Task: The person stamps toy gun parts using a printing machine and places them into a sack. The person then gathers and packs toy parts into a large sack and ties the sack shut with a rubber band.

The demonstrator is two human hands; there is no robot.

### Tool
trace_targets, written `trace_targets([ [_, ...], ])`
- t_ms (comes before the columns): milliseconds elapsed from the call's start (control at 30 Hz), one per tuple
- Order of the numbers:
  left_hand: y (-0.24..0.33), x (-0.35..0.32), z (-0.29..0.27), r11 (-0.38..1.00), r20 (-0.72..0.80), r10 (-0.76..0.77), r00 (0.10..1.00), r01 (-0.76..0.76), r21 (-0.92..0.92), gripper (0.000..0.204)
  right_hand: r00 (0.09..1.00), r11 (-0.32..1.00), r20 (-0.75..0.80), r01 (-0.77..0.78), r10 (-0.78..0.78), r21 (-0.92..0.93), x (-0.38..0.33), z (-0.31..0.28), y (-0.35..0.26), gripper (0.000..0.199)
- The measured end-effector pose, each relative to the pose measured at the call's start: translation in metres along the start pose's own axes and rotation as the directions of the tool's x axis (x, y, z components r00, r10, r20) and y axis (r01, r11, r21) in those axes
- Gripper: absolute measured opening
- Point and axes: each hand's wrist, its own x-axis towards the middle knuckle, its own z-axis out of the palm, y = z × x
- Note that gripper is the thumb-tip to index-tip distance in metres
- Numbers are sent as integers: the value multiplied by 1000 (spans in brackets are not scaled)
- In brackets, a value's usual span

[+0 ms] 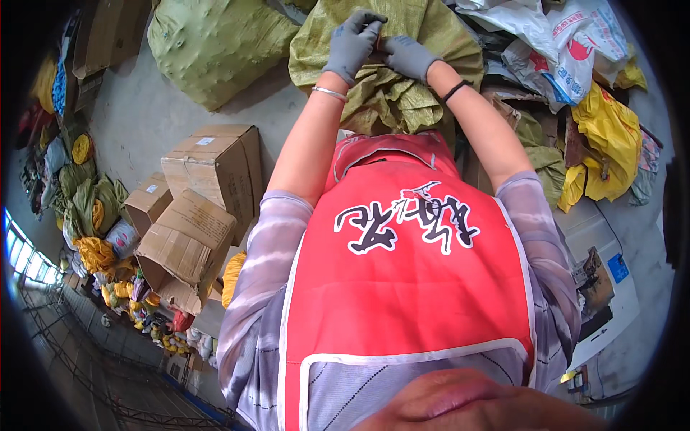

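Straight ahead of us, at arm's reach, both hands meet on the bunched mouth of the green woven sack (388, 93). Our left hand (353, 42), in a grey glove, has its fingers (365, 21) curled shut around a pinch of the sack's gathered fabric; our right hand (408, 56), gloved the same, presses in from the other side with its fingers closed on the same fold, the two hands touching or nearly so. The sack lies directly beyond the fingers, its bulk running away from us and its crumpled neck folded down toward our red vest (410, 273). Neither hand is nearer; they share the one spot. What sits between the fingertips we cannot quite make out, perhaps a tie or only cloth.

The sack rests on the concrete floor (144, 115), not on any bench. A second green sack (215, 43) lies to the left, cardboard boxes (208, 179) stand nearer us on that side, and yellow bags (611, 144) and white sacks (560, 43) crowd the right.
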Motion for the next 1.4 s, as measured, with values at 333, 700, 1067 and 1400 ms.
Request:
trace_targets([
  [333, -50, -32, -16, 940, 303, -279, 911, 195, 280, 42, 964, 842, -224, -1, 144, 539, -37, 16, 22, 39],
  [700, -41, -31, -29, 906, 373, -311, 874, 154, 395, 35, 967, 470, 57, -172, 247, 866, -44, -2, 13, 28],
  [1067, -66, -12, 6, 971, 305, -236, 923, 239, 27, 29, 807, 970, -546, 132, -224, -203, -33, -7, -3, 21],
  [1400, -37, -19, 8, 549, 517, -332, 789, 608, -574, 24, 831, 981, -539, 41, -140, -191, -45, -14, 1, 18],
])
